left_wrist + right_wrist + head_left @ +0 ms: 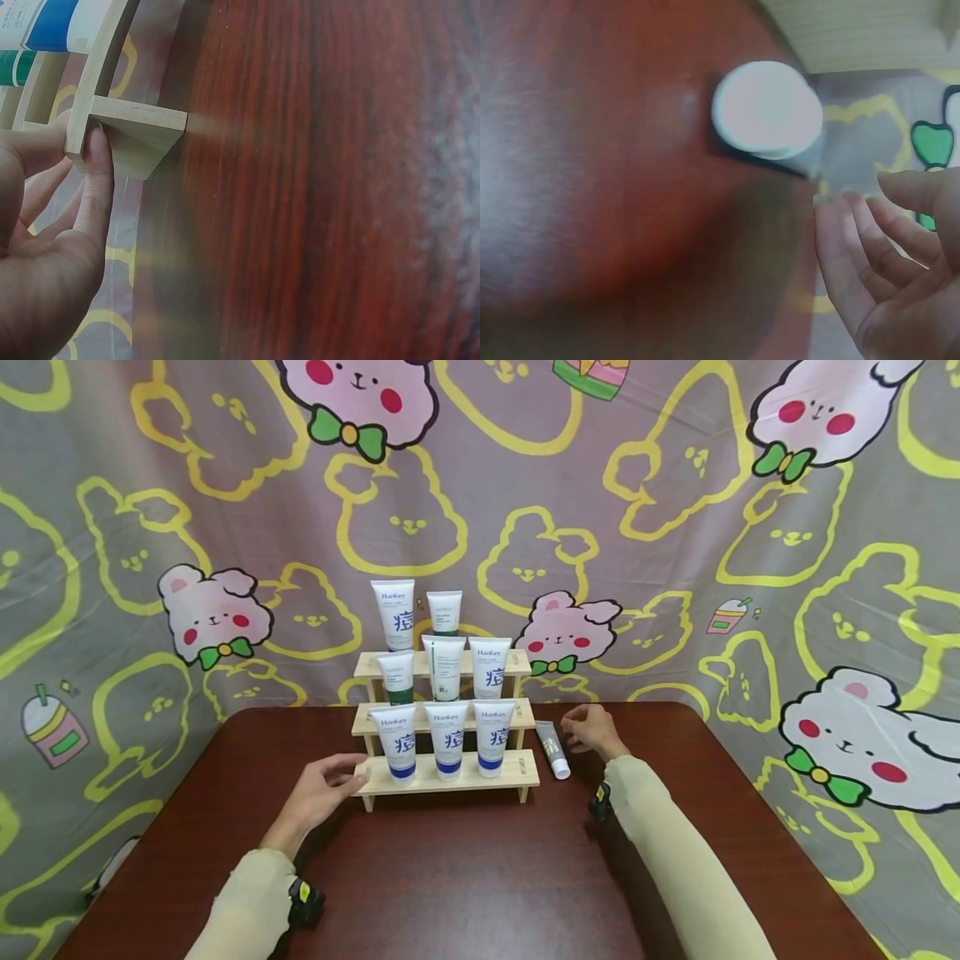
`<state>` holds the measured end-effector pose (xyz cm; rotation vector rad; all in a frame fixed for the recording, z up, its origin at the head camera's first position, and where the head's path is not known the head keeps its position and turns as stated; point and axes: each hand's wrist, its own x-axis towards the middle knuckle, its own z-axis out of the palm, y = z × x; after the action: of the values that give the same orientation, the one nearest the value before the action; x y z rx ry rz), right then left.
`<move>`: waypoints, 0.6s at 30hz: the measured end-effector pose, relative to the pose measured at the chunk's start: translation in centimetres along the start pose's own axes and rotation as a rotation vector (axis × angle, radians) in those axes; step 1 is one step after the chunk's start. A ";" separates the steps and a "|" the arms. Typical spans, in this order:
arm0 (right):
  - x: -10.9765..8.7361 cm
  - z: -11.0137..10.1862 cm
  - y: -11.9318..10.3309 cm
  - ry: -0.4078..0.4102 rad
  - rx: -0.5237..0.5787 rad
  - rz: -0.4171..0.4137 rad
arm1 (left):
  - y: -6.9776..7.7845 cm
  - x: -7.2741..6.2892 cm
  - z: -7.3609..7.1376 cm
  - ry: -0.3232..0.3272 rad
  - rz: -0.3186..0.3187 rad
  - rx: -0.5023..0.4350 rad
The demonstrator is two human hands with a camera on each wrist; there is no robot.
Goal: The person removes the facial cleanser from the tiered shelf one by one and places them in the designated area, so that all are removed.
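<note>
A three-tier wooden display stand (450,783) carries squeeze tubes: three blue-and-white ones (448,739) along the bottom step, three on the middle, two on top. At its lower left end, my left hand (321,789) pinches the bottom board; the left wrist view shows the thumb against the board's underside by the leg (142,135). A grey tube with a white cap (553,750) lies on the table just right of the stand. Beside that tube is my right hand (592,731), fingers loosely bent and holding nothing; in the right wrist view the cap (769,109) stands apart from the fingertips.
The dark red-brown wooden table (465,877) extends in front of the stand. A curtain (660,610) with cartoon rabbits hangs behind and along both sides. Each wrist wears a small black camera, such as the left one (306,902).
</note>
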<state>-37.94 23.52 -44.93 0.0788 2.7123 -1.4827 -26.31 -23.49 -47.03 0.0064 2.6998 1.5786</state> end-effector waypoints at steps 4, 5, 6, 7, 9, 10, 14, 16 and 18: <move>0.2 -1.0 -1.3 0.005 0.014 -0.019 | 0.1 -0.1 0.0 0.002 0.001 0.008; 0.3 -1.3 -1.7 0.005 0.018 -0.028 | 0.1 -0.1 0.0 0.002 0.004 0.007; 0.3 -1.5 -2.1 0.006 0.023 -0.037 | 0.1 -0.1 0.0 0.003 0.005 0.007; 0.3 -1.8 -2.6 0.003 0.029 -0.048 | 0.1 -0.1 0.0 0.001 0.006 0.006; 0.3 -2.3 -3.5 -0.004 0.047 -0.071 | 0.1 -0.1 0.1 0.001 0.007 0.002; 0.3 -2.5 -4.0 -0.010 0.054 -0.084 | 0.1 -0.1 0.1 0.002 0.006 0.001; 0.3 -3.2 -6.1 -0.030 0.074 -0.114 | 0.1 -0.2 0.1 0.003 0.009 -0.003; 0.3 -3.5 -7.0 -0.037 0.076 -0.132 | 0.2 -0.2 0.1 0.005 0.015 -0.006; 0.3 -3.6 -8.0 -0.041 0.089 -0.147 | 0.2 -0.2 0.1 0.006 0.017 -0.005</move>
<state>-38.83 22.27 -36.32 -0.1490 2.6703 -1.6236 -26.09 -23.32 -46.91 0.0249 2.7070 1.5927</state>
